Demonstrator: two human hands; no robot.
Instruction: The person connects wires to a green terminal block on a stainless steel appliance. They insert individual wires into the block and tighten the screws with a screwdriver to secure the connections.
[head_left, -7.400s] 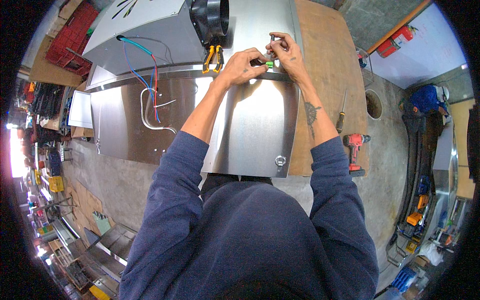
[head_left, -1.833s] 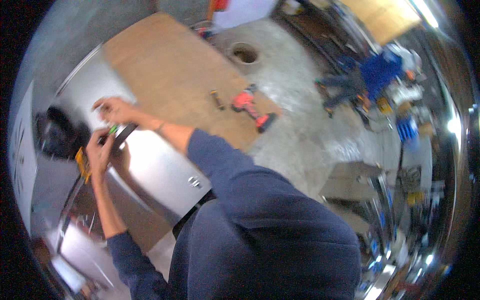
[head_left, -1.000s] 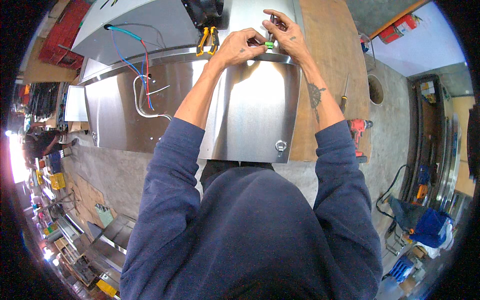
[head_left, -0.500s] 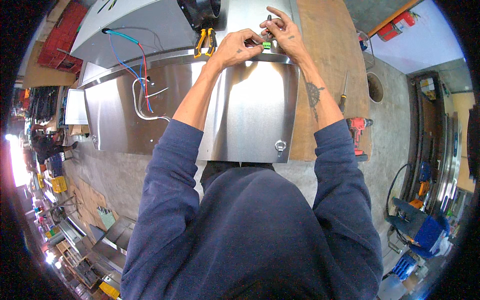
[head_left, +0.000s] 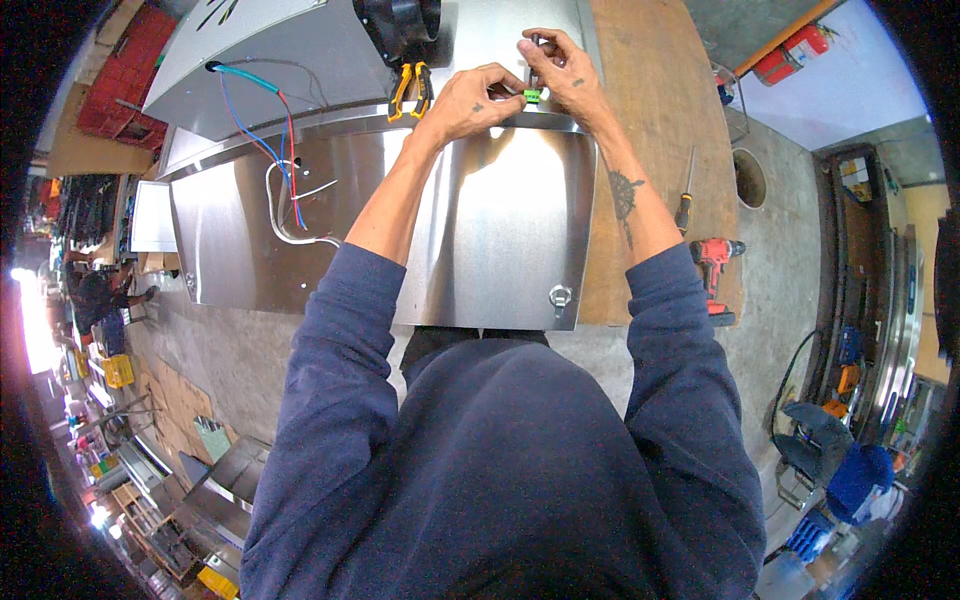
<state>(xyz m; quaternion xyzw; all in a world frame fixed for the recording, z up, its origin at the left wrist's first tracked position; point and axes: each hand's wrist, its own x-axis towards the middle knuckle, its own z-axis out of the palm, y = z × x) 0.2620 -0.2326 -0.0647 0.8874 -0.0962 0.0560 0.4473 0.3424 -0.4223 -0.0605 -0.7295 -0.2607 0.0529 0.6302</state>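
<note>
Both hands meet at the far edge of a shiny stainless steel panel (head_left: pixel 505 230) lying on a wooden workbench (head_left: pixel 645 110). My left hand (head_left: pixel 470 100) pinches a small green connector (head_left: pixel 532 96) from the left. My right hand (head_left: pixel 563 72) grips the same small part from the right and above, fingers curled around it. Yellow-handled pliers (head_left: pixel 410 90) lie just left of my left hand, below a black round duct fitting (head_left: pixel 400 20).
Blue, red and white wires (head_left: pixel 285 195) hang from a sloped steel hood (head_left: pixel 270 65) on the left. A screwdriver (head_left: pixel 685 200) and a red cordless drill (head_left: pixel 715 265) lie at the bench's right edge. A wing nut (head_left: pixel 560 296) sits near the panel's front edge.
The head swung far to the right and came back. Both hands have stayed together on the green connector at the panel's far edge, shifting only slightly.
</note>
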